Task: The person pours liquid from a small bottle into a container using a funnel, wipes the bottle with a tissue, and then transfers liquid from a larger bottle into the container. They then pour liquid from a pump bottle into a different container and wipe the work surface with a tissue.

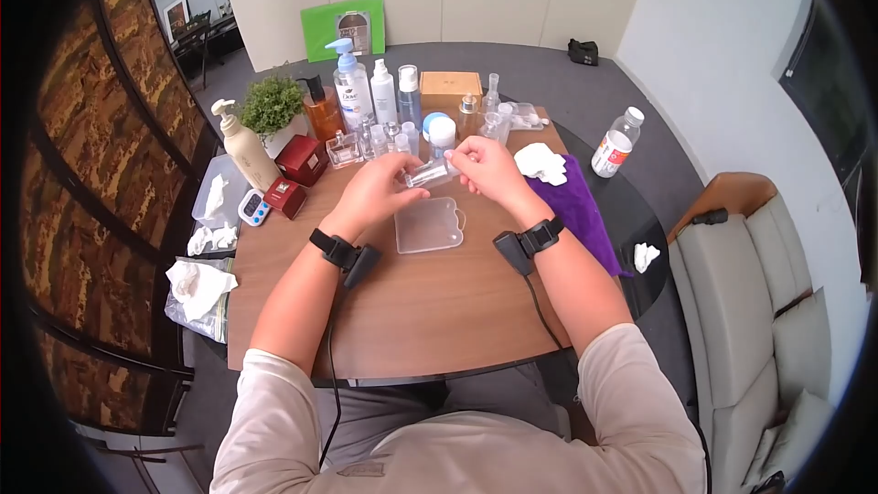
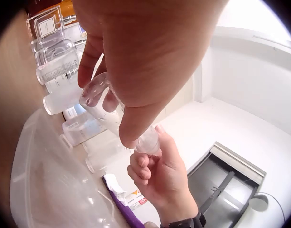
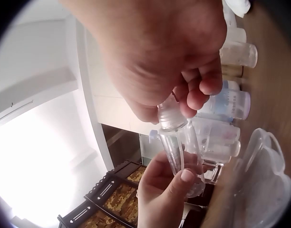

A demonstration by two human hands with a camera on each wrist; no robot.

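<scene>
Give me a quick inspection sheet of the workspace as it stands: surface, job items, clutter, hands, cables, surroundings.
Surface: wooden table, near half bare.
Job's things: small clear bottle held above a clear plastic pouch.
Clutter: pump and spray bottles at the far edge, red boxes, purple cloth, crumpled tissues.
Hands: left hand grips the bottle body; right hand pinches its cap end.
Cables: black cable runs from the right wrist camera, another from the left.
Surroundings: beige chair at right, grey floor.

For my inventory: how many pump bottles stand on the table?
3, all at the far left: a cream one by the plant, an amber one, and a tall white one. Others may be hidden.
</scene>
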